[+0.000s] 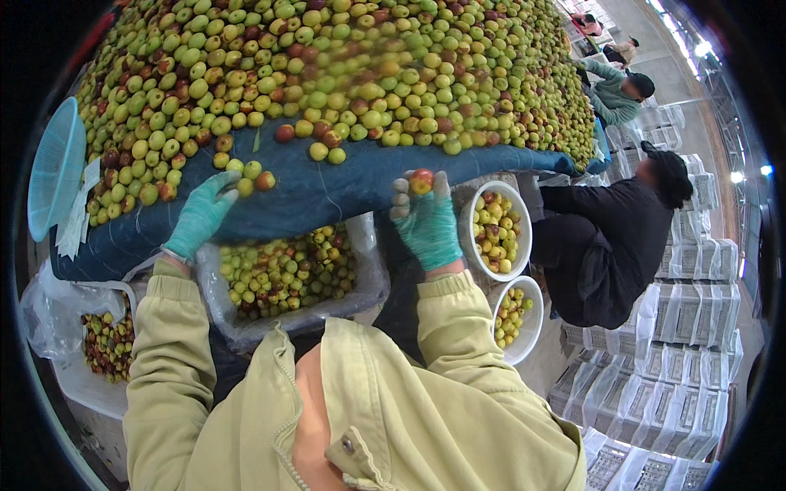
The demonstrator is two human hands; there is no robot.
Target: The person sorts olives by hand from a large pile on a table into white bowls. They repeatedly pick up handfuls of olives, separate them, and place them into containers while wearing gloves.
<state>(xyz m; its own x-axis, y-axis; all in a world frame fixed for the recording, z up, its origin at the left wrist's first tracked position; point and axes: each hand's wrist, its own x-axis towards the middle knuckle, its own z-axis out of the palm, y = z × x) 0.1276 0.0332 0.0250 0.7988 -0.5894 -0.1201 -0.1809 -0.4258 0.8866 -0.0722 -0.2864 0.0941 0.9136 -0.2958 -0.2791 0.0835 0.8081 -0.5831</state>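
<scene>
My left hand (pixel 206 212), in a teal glove with pale fingertips, rests at the edge of the dark blue cloth (pixel 295 184), its fingers next to a few green and reddish jujubes (pixel 245 186). Whether it touches them, I cannot tell. My right hand (pixel 428 224), gloved alike, is turned palm up and holds one red jujube (pixel 421 181) at its fingertips. Beyond both hands a large heap of green and red-brown jujubes (pixel 344 67) lies on the cloth. Below the cloth, between my forearms, stands a plastic-lined crate (pixel 368 258) of jujubes.
Two round white baskets (pixel 525 230) (pixel 535 313) of jujubes stand right of my right hand. A light blue basket (pixel 55 169) leans at far left, above a white crate (pixel 92 393) of jujubes. A person in black (pixel 620 245) sits at right, before stacked crates (pixel 663 380); other people are farther back.
</scene>
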